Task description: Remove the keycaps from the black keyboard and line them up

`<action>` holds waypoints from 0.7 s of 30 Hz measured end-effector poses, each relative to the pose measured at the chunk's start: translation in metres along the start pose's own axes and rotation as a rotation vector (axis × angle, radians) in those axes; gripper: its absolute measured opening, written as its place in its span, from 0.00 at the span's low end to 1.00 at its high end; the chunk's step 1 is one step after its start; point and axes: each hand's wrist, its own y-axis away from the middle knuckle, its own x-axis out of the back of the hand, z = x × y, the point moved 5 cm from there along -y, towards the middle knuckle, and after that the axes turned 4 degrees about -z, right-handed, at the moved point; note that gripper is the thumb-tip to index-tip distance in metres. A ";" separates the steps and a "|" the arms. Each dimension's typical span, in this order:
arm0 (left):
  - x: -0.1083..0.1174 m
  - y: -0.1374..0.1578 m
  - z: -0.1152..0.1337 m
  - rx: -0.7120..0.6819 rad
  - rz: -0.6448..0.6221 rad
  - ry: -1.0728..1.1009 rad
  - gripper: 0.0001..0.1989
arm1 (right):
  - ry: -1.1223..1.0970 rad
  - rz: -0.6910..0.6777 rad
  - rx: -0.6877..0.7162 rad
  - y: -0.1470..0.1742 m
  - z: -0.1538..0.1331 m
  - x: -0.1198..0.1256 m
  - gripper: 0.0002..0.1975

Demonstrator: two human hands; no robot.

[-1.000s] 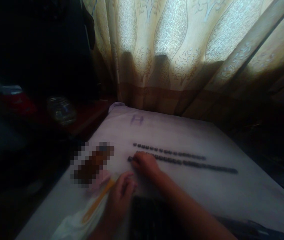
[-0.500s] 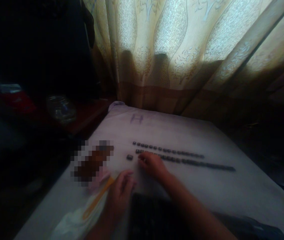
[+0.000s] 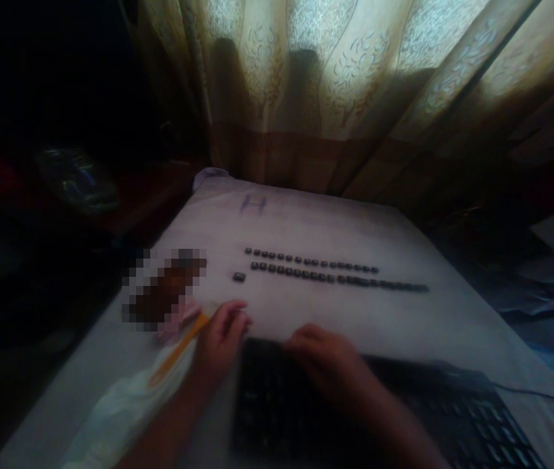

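My left hand (image 3: 222,335) is closed, fingers curled in, just off the far left corner of a black keyboard (image 3: 267,391); whatever it may hold is hidden. Over the keyboard's far edge, my right hand (image 3: 323,352) has its fingers bunched together, somewhat blurred, and I cannot make out anything between them. Beyond both hands lie two rows of small black keycaps, a far row (image 3: 298,259) and a longer near row (image 3: 297,273). One larger keycap (image 3: 239,277) sits apart at the left of the near row.
An orange handle (image 3: 179,350) lies left of my left hand, near white crumpled material (image 3: 110,417) and pink cloth (image 3: 179,319). A blurred-out brown item (image 3: 162,290) is behind them. The keyboard's cable (image 3: 540,394) runs right. A patterned curtain (image 3: 267,124) hangs beyond the table.
My right hand has come back from the near row of keycaps to the keyboard. My left hand keeps its curled pose beside the keyboard. The view has tilted down, showing more of the keyboard.
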 end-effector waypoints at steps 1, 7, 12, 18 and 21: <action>0.000 0.000 0.001 -0.003 -0.002 -0.009 0.16 | 0.023 -0.015 -0.008 0.003 -0.002 -0.002 0.16; 0.000 0.001 0.001 -0.040 -0.017 -0.040 0.14 | 0.038 -0.035 -0.089 0.010 -0.006 -0.014 0.15; -0.001 0.000 -0.002 -0.060 -0.038 -0.039 0.14 | -0.015 0.012 -0.200 0.012 0.009 -0.018 0.09; -0.001 0.000 0.000 -0.115 -0.048 -0.098 0.13 | 0.014 0.004 -0.221 0.014 0.013 -0.019 0.10; 0.000 0.000 0.000 -0.113 -0.047 -0.115 0.13 | 0.046 0.005 -0.199 0.012 0.008 -0.015 0.10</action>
